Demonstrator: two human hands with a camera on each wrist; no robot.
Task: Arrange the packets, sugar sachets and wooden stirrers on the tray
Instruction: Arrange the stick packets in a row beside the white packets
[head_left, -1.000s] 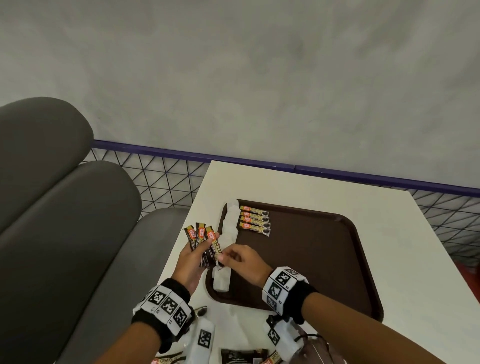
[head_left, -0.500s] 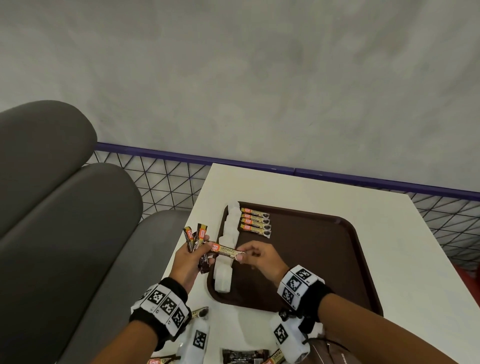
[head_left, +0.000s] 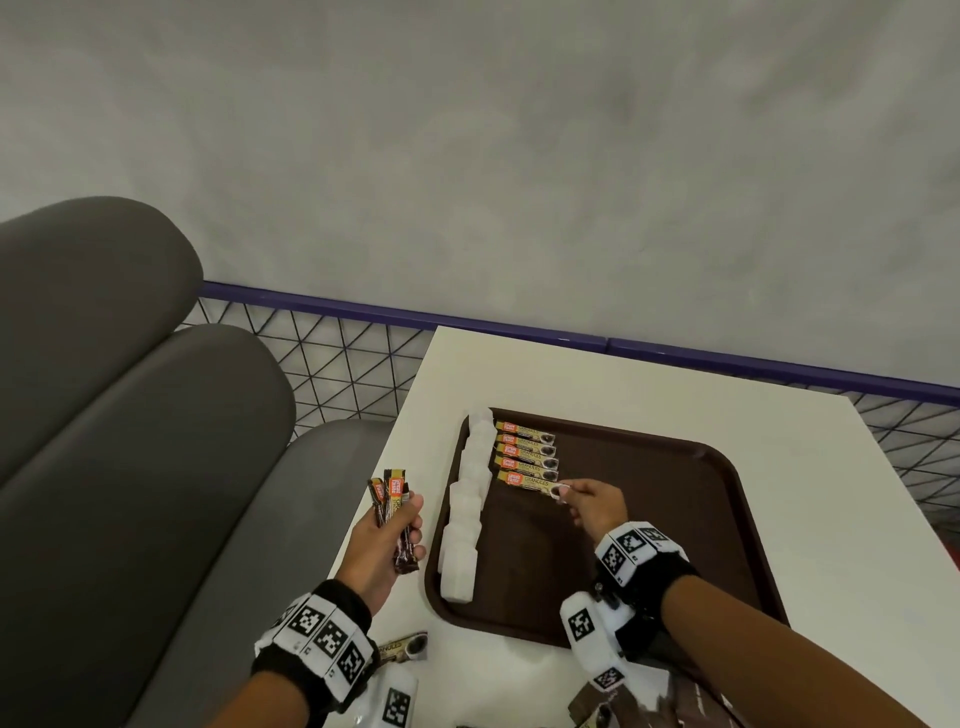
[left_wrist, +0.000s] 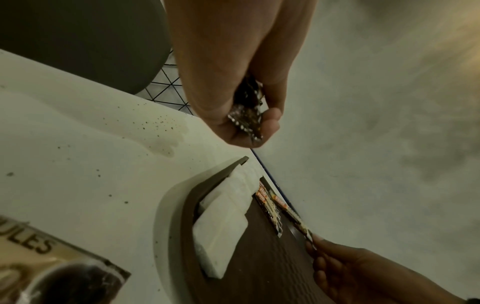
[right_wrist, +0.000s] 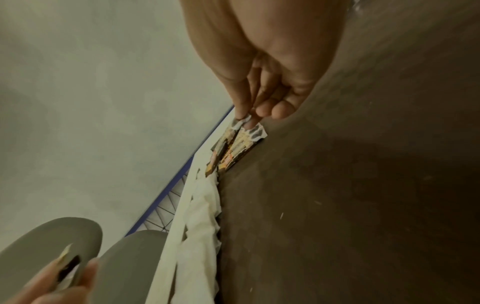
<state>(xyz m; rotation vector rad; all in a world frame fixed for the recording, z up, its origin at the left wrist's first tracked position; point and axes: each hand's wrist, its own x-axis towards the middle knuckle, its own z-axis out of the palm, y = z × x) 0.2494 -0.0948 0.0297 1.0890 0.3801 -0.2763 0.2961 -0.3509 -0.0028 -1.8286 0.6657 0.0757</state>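
Observation:
A brown tray (head_left: 675, 519) lies on the white table (head_left: 831, 519). White sachets (head_left: 467, 509) run in a column down its left side. To their right several coffee stick packets (head_left: 524, 449) lie in a neat row. My right hand (head_left: 563, 491) pinches the right end of the nearest packet (head_left: 524, 480), low over the tray, at the row's near end. My left hand (head_left: 400, 525) grips a bunch of stick packets (head_left: 392, 499) upright, left of the tray above the table edge. In the right wrist view the pinched packet (right_wrist: 239, 131) touches the row.
A loose coffee packet (head_left: 402, 647) lies on the table near my left wrist, and more packets (head_left: 613, 706) sit at the bottom edge. Grey padded seats (head_left: 130, 441) stand to the left. A mesh railing with a purple bar (head_left: 337, 364) runs behind the table.
My right hand drew one packet out of the left hand's bunch and carried it right and forward over the tray to the near end of the row. The left hand stayed beside the tray.

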